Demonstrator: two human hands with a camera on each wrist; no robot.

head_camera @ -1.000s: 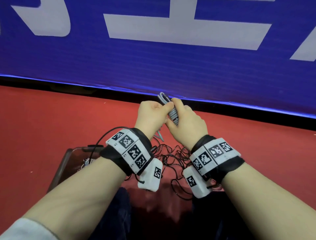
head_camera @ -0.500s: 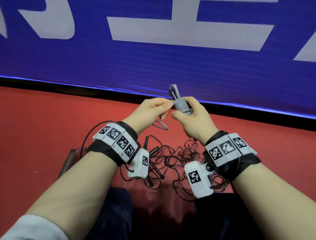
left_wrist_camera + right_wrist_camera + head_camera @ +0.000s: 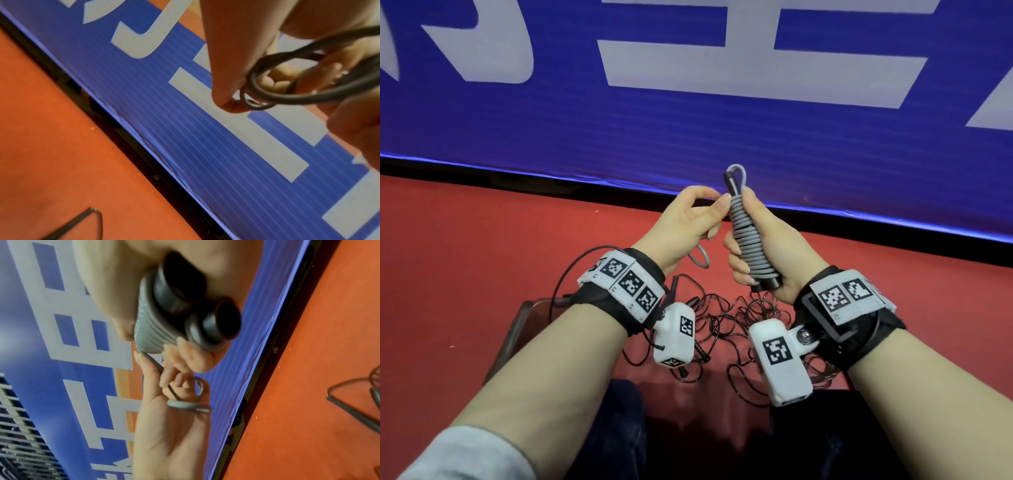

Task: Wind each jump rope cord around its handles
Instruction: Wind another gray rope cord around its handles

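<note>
The right hand (image 3: pixel 770 253) is wrapped around the 2 black handles (image 3: pixel 197 311) of a jump rope, fingers curled on one side and thumb up the other, holding the pair upright and slightly tilted above the red floor (image 3: pixel 482 260). Grey cord (image 3: pixel 750 240) is coiled in tight turns along nearly the whole length of the handles, and a small grey loop (image 3: pixel 736 174) sticks out past the top of the hand beside a dark handle tip. In the right wrist view the 2 round handle ends sit side by side against the palm, with the coils packed just above them. The left hand (image 3: pixel 688 226) is just beside the bundle, its thumb and fingertip pinching the free end of the grey cord right against the upper coils; a short loose curl of that cord (image 3: pixel 700 258) hangs below this hand, and the left wrist view shows it looped around the curled fingers (image 3: pixel 236 65). Below and between both wrists, a tangle of thin dark cord (image 3: pixel 722 325) from another rope lies on the floor. Behind the hands stands a blue banner (image 3: pixel 688 130) with large white lettering.
</note>
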